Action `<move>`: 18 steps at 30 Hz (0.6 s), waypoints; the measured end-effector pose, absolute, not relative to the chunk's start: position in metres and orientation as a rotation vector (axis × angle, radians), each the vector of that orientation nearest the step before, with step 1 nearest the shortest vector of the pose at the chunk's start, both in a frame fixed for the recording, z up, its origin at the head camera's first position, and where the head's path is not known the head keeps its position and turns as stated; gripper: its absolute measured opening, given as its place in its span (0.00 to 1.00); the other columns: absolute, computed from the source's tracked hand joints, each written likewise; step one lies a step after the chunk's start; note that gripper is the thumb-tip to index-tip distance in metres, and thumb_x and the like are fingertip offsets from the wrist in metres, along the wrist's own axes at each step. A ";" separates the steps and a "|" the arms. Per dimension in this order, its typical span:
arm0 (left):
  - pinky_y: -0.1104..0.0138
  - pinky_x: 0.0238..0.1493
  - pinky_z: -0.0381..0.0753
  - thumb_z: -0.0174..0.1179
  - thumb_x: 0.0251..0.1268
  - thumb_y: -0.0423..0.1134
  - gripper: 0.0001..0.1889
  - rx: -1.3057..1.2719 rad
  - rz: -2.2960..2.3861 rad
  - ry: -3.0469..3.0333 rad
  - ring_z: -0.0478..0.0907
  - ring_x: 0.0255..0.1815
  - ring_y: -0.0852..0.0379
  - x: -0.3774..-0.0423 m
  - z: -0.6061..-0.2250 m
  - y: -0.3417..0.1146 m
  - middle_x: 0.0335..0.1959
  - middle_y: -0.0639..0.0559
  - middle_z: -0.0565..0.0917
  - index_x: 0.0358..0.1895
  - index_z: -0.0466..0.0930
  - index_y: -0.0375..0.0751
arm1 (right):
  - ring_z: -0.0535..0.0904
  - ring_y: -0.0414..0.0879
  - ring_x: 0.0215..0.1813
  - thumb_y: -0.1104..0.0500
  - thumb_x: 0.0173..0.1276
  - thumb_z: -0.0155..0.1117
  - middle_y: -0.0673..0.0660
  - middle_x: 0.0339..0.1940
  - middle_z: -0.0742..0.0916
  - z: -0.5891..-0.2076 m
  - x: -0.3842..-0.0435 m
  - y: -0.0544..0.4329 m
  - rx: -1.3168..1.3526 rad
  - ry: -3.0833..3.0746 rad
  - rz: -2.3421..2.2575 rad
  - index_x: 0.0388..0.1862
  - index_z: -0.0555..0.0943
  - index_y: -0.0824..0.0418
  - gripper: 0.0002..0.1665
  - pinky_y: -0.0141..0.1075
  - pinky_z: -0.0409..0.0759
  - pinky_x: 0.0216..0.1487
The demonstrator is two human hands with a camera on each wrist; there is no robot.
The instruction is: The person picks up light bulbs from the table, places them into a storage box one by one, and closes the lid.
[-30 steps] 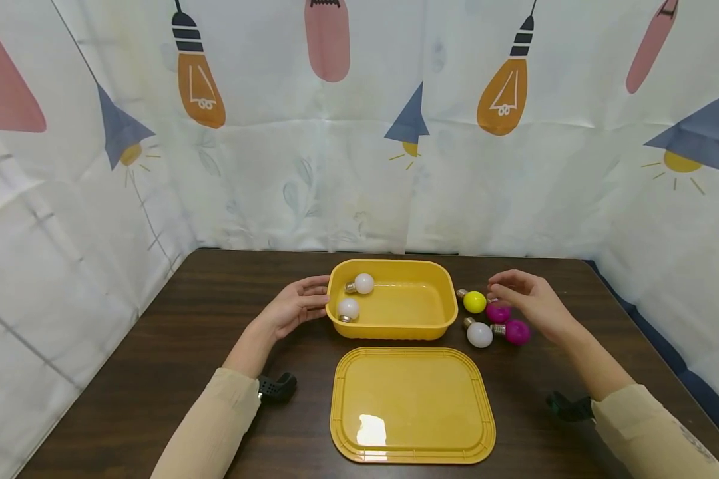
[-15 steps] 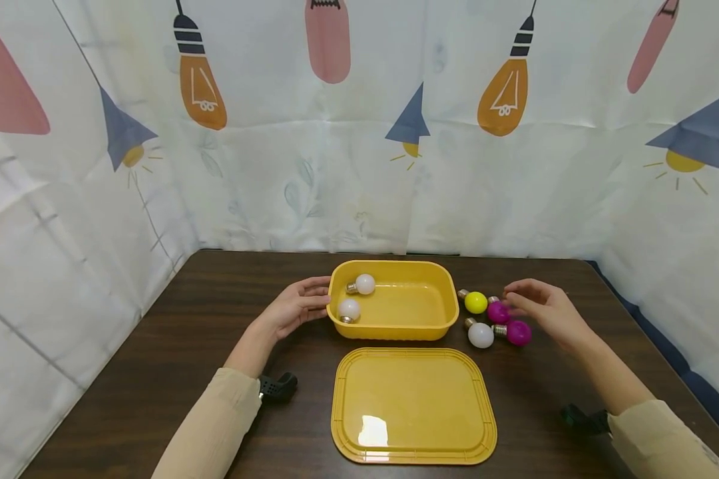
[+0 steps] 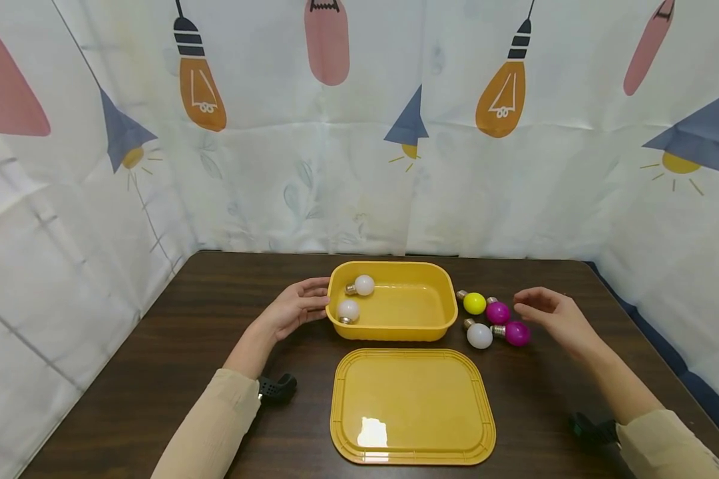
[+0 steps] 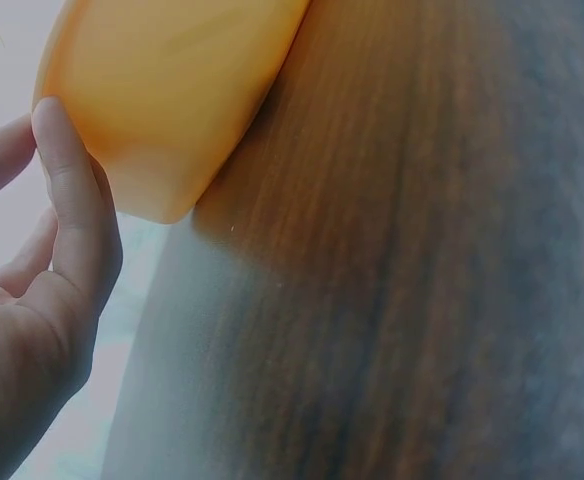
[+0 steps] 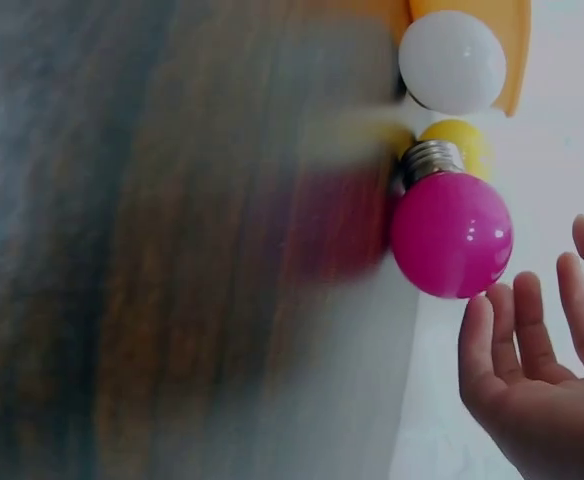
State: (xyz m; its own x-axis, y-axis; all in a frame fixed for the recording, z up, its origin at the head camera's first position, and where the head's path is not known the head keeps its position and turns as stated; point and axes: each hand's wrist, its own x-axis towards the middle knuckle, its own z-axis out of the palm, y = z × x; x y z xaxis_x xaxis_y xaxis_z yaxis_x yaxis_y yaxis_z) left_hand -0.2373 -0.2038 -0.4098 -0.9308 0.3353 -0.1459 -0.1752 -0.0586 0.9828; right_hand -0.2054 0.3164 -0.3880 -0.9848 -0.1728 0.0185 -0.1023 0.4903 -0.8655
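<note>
At the left end of a yellow plastic box (image 3: pixel 393 332), my left hand (image 3: pixel 296 307) touches the rim with its fingertips, fingers loosely extended. Two white light bulbs (image 3: pixel 364 285) lie inside the box, at its left side. My right hand (image 3: pixel 550 316) hovers just right of the loose bulbs, fingers slightly bent and holding nothing. Nearest to it are two magenta bulbs (image 3: pixel 518 334). A yellow bulb (image 3: pixel 475 303) and a white bulb (image 3: pixel 479 336) lie between these and the box. In the right wrist view a magenta bulb (image 5: pixel 452 236) shows close beside the fingertips.
A yellow lid (image 3: pixel 413 406) lies flat in front of the box on the dark wooden table (image 3: pixel 174 372). A white curtain (image 3: pixel 359 186) printed with lamps surrounds the table at the back and sides. Dark bands show on both wrists.
My right hand has drawn back to the right and slightly toward me, away from the magenta bulbs. The left hand, box and bulbs have stayed in place.
</note>
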 end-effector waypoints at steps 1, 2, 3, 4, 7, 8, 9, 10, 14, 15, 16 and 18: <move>0.64 0.51 0.85 0.58 0.77 0.30 0.31 0.169 2.054 1.878 0.84 0.49 0.54 -0.237 -0.410 -0.204 0.65 0.32 0.75 0.78 0.61 0.35 | 0.80 0.42 0.53 0.47 0.77 0.65 0.67 0.62 0.80 -0.389 -0.205 0.317 -0.237 2.661 -1.505 0.66 0.74 0.70 0.31 0.29 0.80 0.54; 0.64 0.51 0.85 0.58 0.77 0.30 0.31 0.167 2.054 1.877 0.84 0.49 0.54 -0.237 -0.410 -0.204 0.65 0.32 0.75 0.78 0.61 0.36 | 0.79 0.42 0.54 0.47 0.77 0.65 0.66 0.62 0.80 -0.389 -0.205 0.318 -0.228 2.670 -1.480 0.66 0.74 0.69 0.31 0.30 0.78 0.55; 0.64 0.51 0.85 0.58 0.77 0.30 0.30 0.164 2.054 1.877 0.84 0.49 0.54 -0.237 -0.410 -0.203 0.65 0.32 0.75 0.78 0.61 0.36 | 0.78 0.44 0.56 0.46 0.76 0.65 0.66 0.63 0.80 -0.390 -0.205 0.319 -0.220 2.677 -1.454 0.66 0.75 0.68 0.32 0.32 0.77 0.55; 0.64 0.51 0.85 0.58 0.77 0.30 0.30 0.162 2.053 1.877 0.84 0.49 0.54 -0.237 -0.410 -0.203 0.65 0.32 0.75 0.78 0.61 0.36 | 0.77 0.46 0.57 0.46 0.76 0.66 0.66 0.64 0.80 -0.391 -0.204 0.320 -0.212 2.681 -1.432 0.67 0.75 0.67 0.32 0.35 0.76 0.56; 0.64 0.51 0.85 0.58 0.77 0.30 0.30 0.164 2.054 1.875 0.84 0.49 0.54 -0.237 -0.410 -0.204 0.65 0.32 0.74 0.78 0.61 0.36 | 0.75 0.54 0.61 0.45 0.76 0.66 0.67 0.65 0.79 -0.394 -0.204 0.321 -0.189 2.672 -1.391 0.68 0.74 0.67 0.33 0.40 0.75 0.58; 0.64 0.51 0.85 0.58 0.77 0.30 0.30 0.165 2.055 1.876 0.84 0.49 0.54 -0.237 -0.410 -0.204 0.65 0.32 0.74 0.78 0.61 0.35 | 0.75 0.56 0.61 0.46 0.76 0.66 0.68 0.65 0.79 -0.395 -0.204 0.322 -0.190 2.663 -1.386 0.68 0.73 0.67 0.34 0.40 0.75 0.57; 0.64 0.51 0.85 0.58 0.77 0.30 0.30 0.165 2.054 1.878 0.84 0.49 0.54 -0.238 -0.410 -0.204 0.65 0.32 0.74 0.78 0.61 0.35 | 0.75 0.58 0.62 0.46 0.75 0.66 0.68 0.65 0.78 -0.396 -0.204 0.322 -0.184 2.655 -1.377 0.68 0.73 0.68 0.34 0.39 0.76 0.57; 0.64 0.51 0.85 0.58 0.77 0.30 0.30 0.165 2.054 1.879 0.84 0.49 0.54 -0.238 -0.410 -0.204 0.66 0.32 0.74 0.78 0.61 0.36 | 0.74 0.60 0.62 0.46 0.76 0.66 0.69 0.65 0.78 -0.397 -0.204 0.322 -0.183 2.646 -1.371 0.69 0.72 0.68 0.35 0.39 0.77 0.56; 0.64 0.51 0.85 0.58 0.77 0.30 0.30 0.159 2.053 1.879 0.84 0.49 0.54 -0.238 -0.411 -0.204 0.66 0.32 0.74 0.78 0.61 0.36 | 0.74 0.63 0.63 0.46 0.75 0.67 0.71 0.65 0.77 -0.400 -0.204 0.324 -0.176 2.612 -1.348 0.70 0.70 0.69 0.37 0.37 0.78 0.54; 0.64 0.51 0.85 0.58 0.77 0.30 0.30 0.161 2.051 1.879 0.84 0.49 0.54 -0.239 -0.411 -0.204 0.65 0.32 0.74 0.78 0.61 0.36 | 0.74 0.63 0.63 0.46 0.75 0.67 0.71 0.65 0.77 -0.400 -0.203 0.324 -0.169 2.608 -1.340 0.70 0.70 0.69 0.37 0.37 0.79 0.54; 0.64 0.51 0.85 0.58 0.77 0.30 0.30 0.165 2.050 1.879 0.84 0.49 0.54 -0.239 -0.411 -0.204 0.65 0.32 0.74 0.78 0.61 0.36 | 0.74 0.64 0.63 0.46 0.75 0.67 0.71 0.65 0.77 -0.400 -0.203 0.324 -0.176 2.601 -1.338 0.70 0.69 0.70 0.38 0.38 0.79 0.55; 0.64 0.51 0.85 0.58 0.77 0.30 0.30 0.163 2.052 1.877 0.84 0.49 0.54 -0.239 -0.411 -0.204 0.65 0.32 0.74 0.78 0.61 0.36 | 0.75 0.64 0.63 0.47 0.75 0.67 0.72 0.65 0.77 -0.401 -0.204 0.325 -0.189 2.591 -1.329 0.71 0.69 0.71 0.38 0.39 0.79 0.56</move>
